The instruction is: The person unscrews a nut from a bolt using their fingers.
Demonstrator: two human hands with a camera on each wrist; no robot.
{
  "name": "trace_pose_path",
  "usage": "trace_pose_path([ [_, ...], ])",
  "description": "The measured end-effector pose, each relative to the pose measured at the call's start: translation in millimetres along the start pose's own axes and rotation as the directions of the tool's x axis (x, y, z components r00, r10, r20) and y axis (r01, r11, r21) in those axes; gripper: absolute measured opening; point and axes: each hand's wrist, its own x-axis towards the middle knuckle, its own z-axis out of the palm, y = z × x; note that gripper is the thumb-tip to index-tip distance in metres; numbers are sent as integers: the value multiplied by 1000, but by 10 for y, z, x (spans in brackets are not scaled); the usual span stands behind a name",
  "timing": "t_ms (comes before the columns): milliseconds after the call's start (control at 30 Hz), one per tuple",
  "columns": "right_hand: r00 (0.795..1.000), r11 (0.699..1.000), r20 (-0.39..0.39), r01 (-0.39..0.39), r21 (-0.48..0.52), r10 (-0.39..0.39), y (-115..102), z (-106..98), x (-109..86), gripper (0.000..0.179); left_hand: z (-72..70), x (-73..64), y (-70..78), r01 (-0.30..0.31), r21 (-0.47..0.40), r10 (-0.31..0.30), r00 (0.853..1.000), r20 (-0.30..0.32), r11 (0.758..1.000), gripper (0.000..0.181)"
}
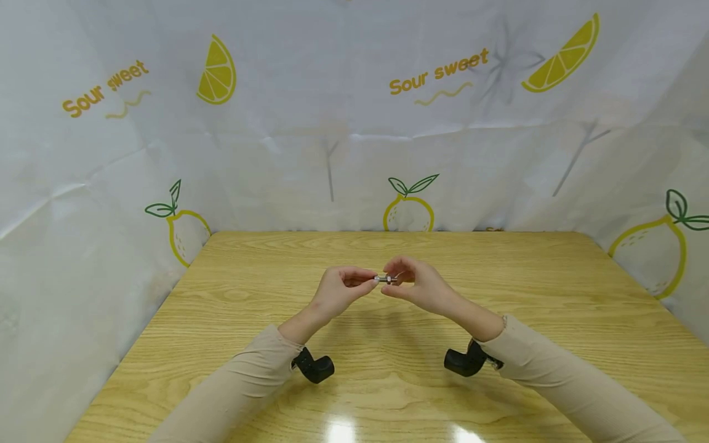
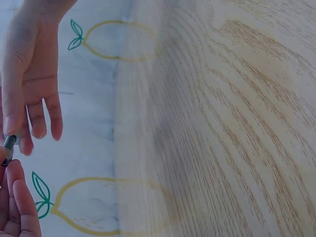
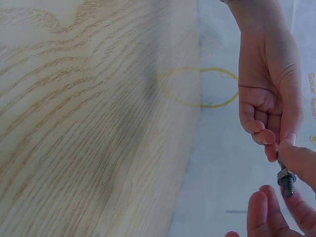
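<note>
A small metal bolt (image 1: 382,279) is held level above the table, with a nut (image 1: 389,280) partway along its thread. My left hand (image 1: 344,290) pinches the head end between thumb and forefinger. Around the nut end, my right hand (image 1: 423,286) has its thumb and forefinger spread, with a gap to the nut showing in the head view. The right wrist view shows the hex nut (image 3: 285,177) close up, the thread sticking out past it. At the left edge of the left wrist view, the bolt (image 2: 10,143) is partly covered by fingers.
The wood-grain table (image 1: 249,252) extends under both forearms. Behind it hangs a white cloth (image 1: 288,166) printed with lemons and lettering. Black mounts sit under both wrists, the left mount (image 1: 316,367) and the right mount (image 1: 465,362).
</note>
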Motion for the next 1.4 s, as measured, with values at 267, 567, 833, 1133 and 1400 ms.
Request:
trace_pose_path([
  [267,999,1000,48,-20,-3,21,-9,-9,-5,21,2,1,-10,-5,9,5,1000,4,1000,23],
  [567,1000,1000,24,-5,23,4,6,-5,-4,21,5,-9,14,-1,4,1,1000,0,1000,23],
  [833,1000,1000,3,-3,19,3,-9,-16,-19,15,2,-8,15,10,-4,-10,1000,-1,1000,23],
  [1133,998,999,46,-38,29,36,-5,-22,-9,25,4,-3,2,5,1,-5,1000,-2,1000,23],
  [1400,1000,1000,3,-2,2,2,0,-17,-10,18,8,6,-13,0,-1,0,1000,-2,1000,23],
])
